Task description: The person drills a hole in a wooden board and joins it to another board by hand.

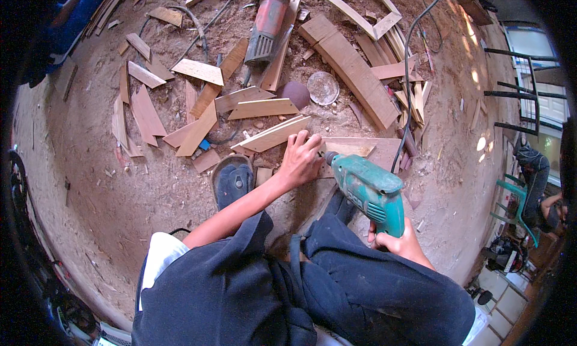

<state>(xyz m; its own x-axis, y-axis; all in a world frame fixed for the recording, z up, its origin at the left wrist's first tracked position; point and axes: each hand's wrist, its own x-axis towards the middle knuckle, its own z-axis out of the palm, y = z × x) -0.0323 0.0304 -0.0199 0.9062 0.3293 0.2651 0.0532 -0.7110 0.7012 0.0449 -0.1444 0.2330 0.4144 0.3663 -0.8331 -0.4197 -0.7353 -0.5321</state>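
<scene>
My right hand (399, 244) is wrapped round the handle of a green power drill (369, 189), which lies level with its chuck pointing left. Just off the chuck, my left hand (300, 159) is closed with curled fingers; what they grip is hidden. Beyond the left hand lies a pale wooden strip with angled ends (273, 135). Behind the drill, a pale wood piece (354, 149) rests on a wider brownish board (384, 150). The drill's black cable (406, 99) runs up and away from me.
A red-and-grey power tool (267, 24) lies at the far middle. Nearby are a thick wooden plank (351, 72), a wooden frame (366, 9), a round lid-like disc (323, 88) and several mitred offcuts (144, 111) on sawdust-covered ground. A person (532, 171) and green chair (517, 205) are at right.
</scene>
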